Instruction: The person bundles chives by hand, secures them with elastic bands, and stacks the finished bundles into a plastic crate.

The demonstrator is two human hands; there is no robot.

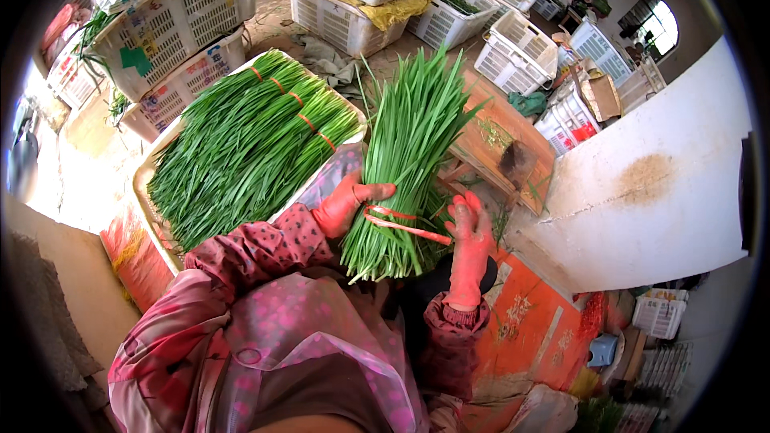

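Observation:
My left hand [343,202], in an orange-red glove, is wrapped round the lower part of a bunch of garlic chives [411,128]. Long green leaves fan out upward, and the pale cut ends point down toward my lap. A red tie [391,220] circles the stalks just above those ends, and its loose length sticks out to the right. Close beside that length is my gloved right hand [469,236], fingers raised and apart. To the left, several tied bunches of chives [249,144] lie in a shallow pale crate [144,184].
A low wooden stool [497,140] with leaf scraps stands beyond my right hand. White plastic crates [353,20] are stacked at the back and a taller stack [176,28] at the far left. A white panel [642,176] borders the right; an orange sack [521,313] covers the floor.

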